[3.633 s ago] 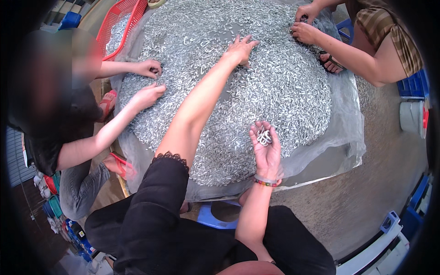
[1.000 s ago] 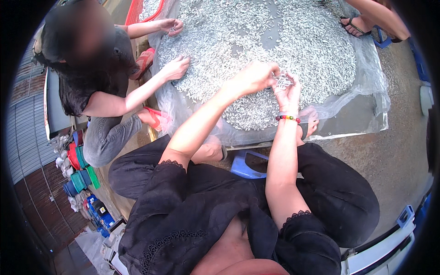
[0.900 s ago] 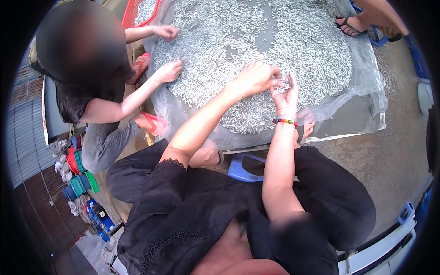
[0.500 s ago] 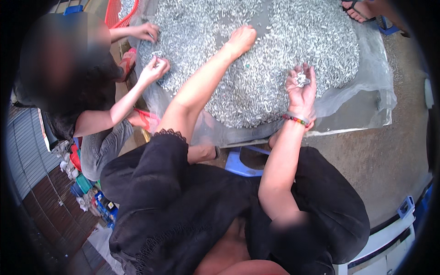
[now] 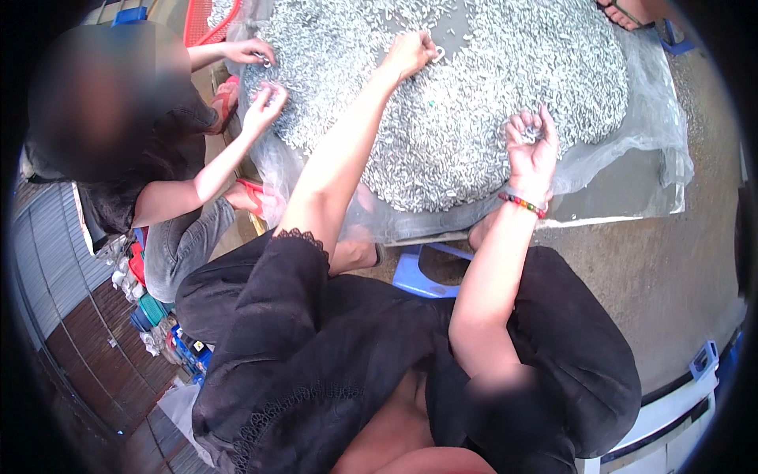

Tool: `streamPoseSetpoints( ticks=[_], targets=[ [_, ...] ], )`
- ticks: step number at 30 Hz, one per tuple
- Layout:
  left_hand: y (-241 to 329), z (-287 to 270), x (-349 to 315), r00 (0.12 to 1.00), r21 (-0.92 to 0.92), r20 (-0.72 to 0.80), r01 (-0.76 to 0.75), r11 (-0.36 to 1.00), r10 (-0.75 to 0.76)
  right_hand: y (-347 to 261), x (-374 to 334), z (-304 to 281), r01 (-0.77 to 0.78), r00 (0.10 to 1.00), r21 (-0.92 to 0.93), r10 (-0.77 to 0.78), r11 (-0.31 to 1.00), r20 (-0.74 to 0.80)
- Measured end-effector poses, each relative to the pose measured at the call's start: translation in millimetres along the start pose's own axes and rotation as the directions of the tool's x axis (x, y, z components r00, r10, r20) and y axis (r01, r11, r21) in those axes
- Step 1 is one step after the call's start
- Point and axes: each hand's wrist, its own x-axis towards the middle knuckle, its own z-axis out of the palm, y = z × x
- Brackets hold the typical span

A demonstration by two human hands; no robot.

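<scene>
Grip, right hand [image 5: 532, 158]: half-curled round a few silvery pieces [image 5: 533, 135], exact count hidden. One pile [image 5: 474, 110], too many to count, on one translucent mesh sheet [image 5: 662, 152]. Left hand [image 5: 407, 55] farther: narrow pinch, one pale curled piece [image 5: 439, 54], over pile. One red basket [image 5: 211, 31], far left.

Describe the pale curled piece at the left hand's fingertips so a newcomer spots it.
Find the wide mound of small silvery-white slivers at the top. Follow the person's left hand to the bare grey patch within it. The pale curled piece is at the fingertips, looking larger and rounder than the straight slivers around it.
</scene>
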Motion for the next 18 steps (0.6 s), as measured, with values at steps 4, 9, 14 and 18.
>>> streamPoseSetpoints(
  ticks=[4,9,14,18],
  targets=[
    [12,-21,-19,0.998,-0.139,0.036,0.065,0.988,-0.061,0,6,-11,0.000,1.000,0.033,-0.001,0.999,0.030],
    [-4,-12,-15,0.955,0.326,-0.150,-0.198,0.925,0.257,8,5,-18,0.107,0.990,-0.044,-0.111,0.993,-0.083],
    [47,-21,-36,0.894,0.300,-0.134,-0.374,0.878,0.427,32,6,-13,0.040,0.998,-0.134,-0.045,0.990,-0.034],
    [148,-31,-97,0.884,-0.077,0.219,-0.406,0.911,0.413,29,-4,6,0.049,0.999,0.059,-0.050,0.997,0.014]
  ],
)
